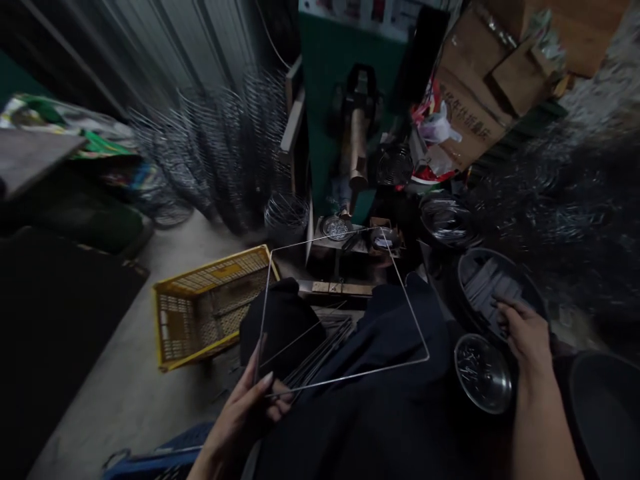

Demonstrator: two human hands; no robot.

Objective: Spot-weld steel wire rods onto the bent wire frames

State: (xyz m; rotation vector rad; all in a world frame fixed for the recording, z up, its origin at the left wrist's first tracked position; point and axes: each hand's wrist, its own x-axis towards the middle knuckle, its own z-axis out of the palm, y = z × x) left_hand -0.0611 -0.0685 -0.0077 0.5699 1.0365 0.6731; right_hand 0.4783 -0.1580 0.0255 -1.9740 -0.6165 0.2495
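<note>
A thin wire bent into a four-sided frame point(350, 377) stretches above my lap. My left hand point(257, 397) is closed on its near left corner, with a narrow dark strip point(259, 363) also against the fingers. My right hand point(523, 330) reaches into a round dark tub point(537, 293) of flat grey strips point(483, 287). Its fingers are pinched together at the edge of the strips; what lies between them is too dark to make out. Just below that tub stands a metal bowl point(484, 400) of small shiny pieces. Several loose wires point(325, 343) lie across my lap.
Ahead stands a green machine point(325, 87), with a dish of small metal bits point(336, 228) at its base. A yellow crate point(215, 273) sits at left, stacked wire coils point(215, 153) behind it. At right are a cardboard box point(470, 120) and a dark wire heap point(565, 207).
</note>
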